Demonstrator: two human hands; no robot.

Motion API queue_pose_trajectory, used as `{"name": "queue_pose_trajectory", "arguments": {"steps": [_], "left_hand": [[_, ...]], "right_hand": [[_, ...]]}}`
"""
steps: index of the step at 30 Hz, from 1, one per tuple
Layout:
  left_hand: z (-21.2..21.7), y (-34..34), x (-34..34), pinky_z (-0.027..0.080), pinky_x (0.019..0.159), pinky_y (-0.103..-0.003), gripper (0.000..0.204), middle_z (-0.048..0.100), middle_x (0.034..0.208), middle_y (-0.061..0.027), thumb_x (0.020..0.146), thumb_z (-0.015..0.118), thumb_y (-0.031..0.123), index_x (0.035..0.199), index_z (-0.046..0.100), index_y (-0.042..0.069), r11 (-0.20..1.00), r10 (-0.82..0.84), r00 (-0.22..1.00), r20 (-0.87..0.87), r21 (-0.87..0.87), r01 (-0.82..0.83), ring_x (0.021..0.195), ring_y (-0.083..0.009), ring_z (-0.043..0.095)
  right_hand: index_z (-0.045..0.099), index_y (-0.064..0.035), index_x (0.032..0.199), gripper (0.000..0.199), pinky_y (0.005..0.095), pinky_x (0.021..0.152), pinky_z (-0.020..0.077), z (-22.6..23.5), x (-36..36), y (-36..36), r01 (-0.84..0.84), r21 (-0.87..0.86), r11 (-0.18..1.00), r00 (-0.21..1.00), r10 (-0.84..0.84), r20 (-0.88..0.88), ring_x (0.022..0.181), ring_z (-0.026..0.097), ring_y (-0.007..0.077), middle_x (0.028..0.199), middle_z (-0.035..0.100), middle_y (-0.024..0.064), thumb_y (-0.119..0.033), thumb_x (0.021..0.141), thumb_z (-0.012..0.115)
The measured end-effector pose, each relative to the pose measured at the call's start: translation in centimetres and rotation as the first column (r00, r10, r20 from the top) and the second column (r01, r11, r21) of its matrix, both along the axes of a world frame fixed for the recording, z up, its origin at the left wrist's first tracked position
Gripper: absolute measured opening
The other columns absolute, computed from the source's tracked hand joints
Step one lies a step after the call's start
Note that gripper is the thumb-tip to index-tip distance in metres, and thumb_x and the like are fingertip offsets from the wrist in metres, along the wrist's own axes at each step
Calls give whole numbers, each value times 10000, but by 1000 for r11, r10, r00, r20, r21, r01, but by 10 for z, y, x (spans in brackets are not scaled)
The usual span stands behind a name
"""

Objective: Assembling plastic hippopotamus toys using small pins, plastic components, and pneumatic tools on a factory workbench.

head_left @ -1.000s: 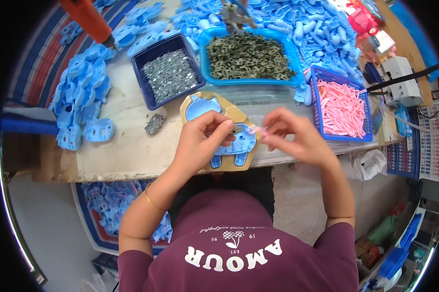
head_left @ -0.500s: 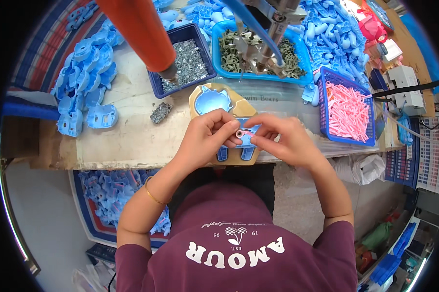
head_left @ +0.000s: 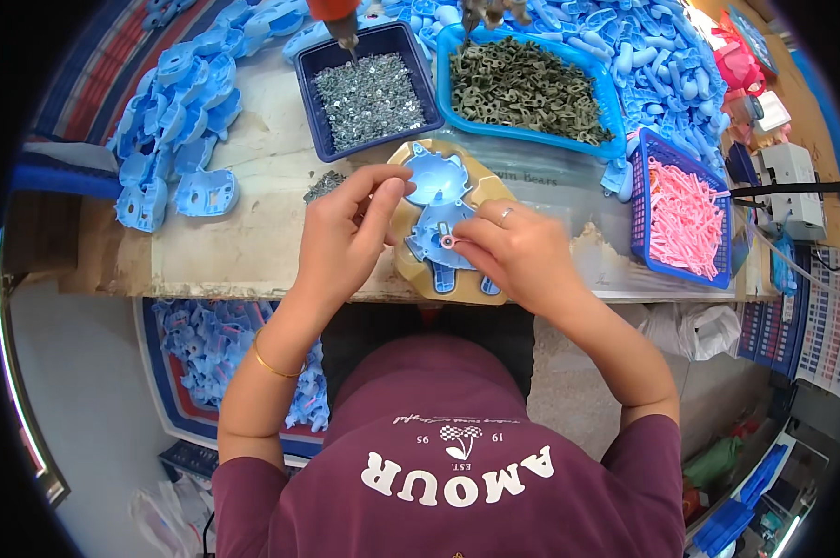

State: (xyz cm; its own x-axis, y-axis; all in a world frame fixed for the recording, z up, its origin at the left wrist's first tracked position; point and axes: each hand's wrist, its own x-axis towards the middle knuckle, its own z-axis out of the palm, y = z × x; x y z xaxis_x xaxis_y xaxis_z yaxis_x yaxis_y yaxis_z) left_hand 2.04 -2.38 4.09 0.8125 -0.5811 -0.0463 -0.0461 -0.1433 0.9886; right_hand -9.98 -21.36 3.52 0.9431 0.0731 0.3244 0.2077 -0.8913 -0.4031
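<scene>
A blue bear-shaped plastic shell (head_left: 436, 177) lies hollow side up in a tan holding block (head_left: 480, 181) on the table before me. Within its body part, a small pink plastic piece with a ring end (head_left: 449, 242) rests beside a dark greenish clip (head_left: 443, 227). My right hand (head_left: 518, 246) pinches at the pink piece, its far end hidden under the fingers. To the left of the shell, my left hand (head_left: 350, 228) is raised with loosely curled fingers apart, and nothing shows in it.
Behind the block stand a dark blue tray of screws (head_left: 369, 102) and a light blue tray of greenish clips (head_left: 532, 88). A basket of pink pieces (head_left: 685, 219) is at right. Blue shells (head_left: 183, 112) pile up left. A screwdriver tip (head_left: 346, 37) hangs above the screws.
My left hand has let go of the work and drawn back to the left. My right hand stays at the pink piece. The overhead tools now show higher in the view.
</scene>
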Motion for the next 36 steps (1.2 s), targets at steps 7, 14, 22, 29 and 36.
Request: {"name": "queue_pose_trajectory", "arguments": {"steps": [7,14,22,29,36], "left_hand": [[-15,11,-4,501,621,-288,141,739,940,-61,971,642,107,1064,725,42,988,-96,825,557,155,10,734,-153,642],[-26,11,-7,529,854,-402,179,727,1013,-54,868,714,62,1046,725,65,973,-227,624,748,208,104,980,-293,639],[-34,18,-11,361,1166,-508,371,571,1344,-71,874,727,284,1212,670,142,842,-538,379,753,494,216,1322,-322,488],[-37,17,-15,334,1179,-507,332,589,1277,-68,884,719,318,1161,673,139,864,-502,419,757,462,200,1319,-290,487],[-34,13,-16,336,1174,-526,372,582,1330,-71,861,738,277,1198,684,127,842,-536,446,717,492,220,1338,-330,473]], "right_hand": [[713,-101,898,121,405,669,529,-8,9,6,30,-22,999,992,-32,-119,797,665,281,852,651,63,-207,853,751],[716,-78,894,113,439,699,527,-6,21,-2,-79,12,997,976,80,-204,838,659,315,855,649,74,-172,834,736],[728,-85,936,123,446,712,525,-5,18,-9,-112,19,994,957,113,-269,871,658,321,905,655,82,-163,841,723],[690,-91,951,150,414,695,525,7,-17,-19,121,-29,992,965,-125,-232,857,651,292,927,618,76,-141,815,733],[656,-78,874,122,388,674,521,-7,-20,-22,123,4,992,990,-122,-75,825,642,274,888,604,66,-119,793,738]]}}
